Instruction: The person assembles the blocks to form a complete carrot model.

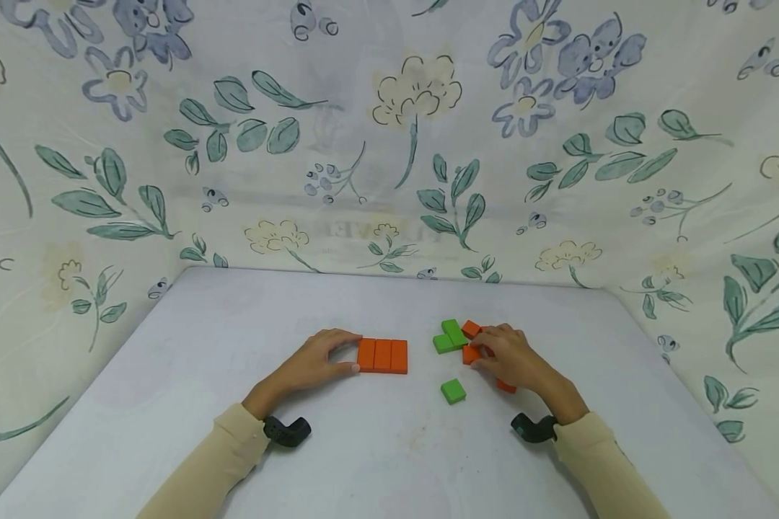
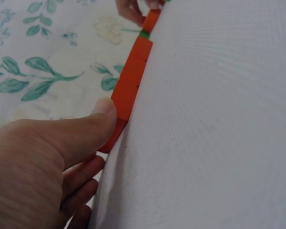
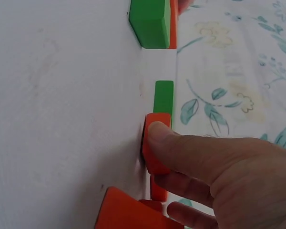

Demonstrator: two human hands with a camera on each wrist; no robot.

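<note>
Three orange blocks (image 1: 383, 356) lie side by side in a flat row on the table. My left hand (image 1: 314, 362) holds the row's left end, thumb at the near corner and index finger at the far one; the left wrist view shows the thumb (image 2: 93, 124) against the orange side. To the right, my right hand (image 1: 511, 355) pinches another orange block (image 3: 156, 148) between thumb and fingers. Two green blocks (image 1: 451, 337) lie just left of that hand, and a single green block (image 1: 453, 391) lies nearer me. The right hand partly covers other orange blocks.
A small orange block (image 1: 471, 329) lies beyond the right fingertips, and another (image 1: 506, 387) shows below the right hand. The white tabletop (image 1: 389, 447) meets a flowered cloth (image 1: 363, 144) at the back and sides. Each wrist wears a dark device.
</note>
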